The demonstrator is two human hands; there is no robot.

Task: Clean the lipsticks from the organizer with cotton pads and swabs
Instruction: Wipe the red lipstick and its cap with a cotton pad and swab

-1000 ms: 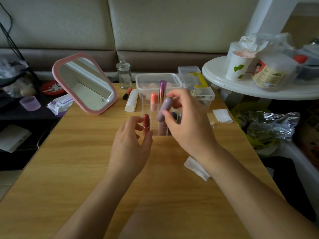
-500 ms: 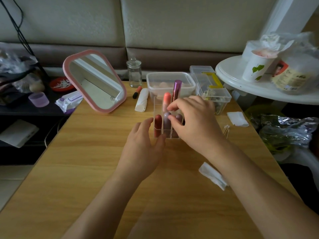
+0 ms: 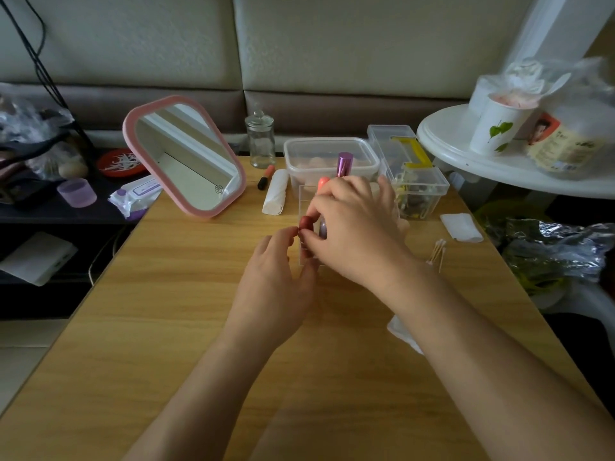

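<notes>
A clear acrylic organizer (image 3: 305,195) stands mid-table with a coral lipstick (image 3: 323,182) and a tall purple metallic tube (image 3: 344,163) rising at its back. A lilac lipstick (image 3: 322,228) sits in a front slot. My right hand (image 3: 356,234) reaches over the organizer and pinches the top of a dark red lipstick (image 3: 304,223) in the front left slot. My left hand (image 3: 276,287) holds the organizer's front left corner, thumb on the front wall, fingers at the side. Cotton swabs (image 3: 438,251) and a white cotton pad (image 3: 461,227) lie to the right.
A pink-framed mirror (image 3: 186,158), a glass jar (image 3: 260,139), a rolled white pad (image 3: 276,192) and a black-and-orange lipstick (image 3: 266,177) sit at the back left. Clear boxes (image 3: 329,154) (image 3: 417,184) stand behind the organizer. A crumpled pad (image 3: 399,327) lies under my right forearm. A white round table (image 3: 466,158) crowds the right.
My right hand lowered the lilac lipstick into a front slot, let go of it, and shifted left onto the dark red lipstick. My left hand closed in on the organizer's corner.
</notes>
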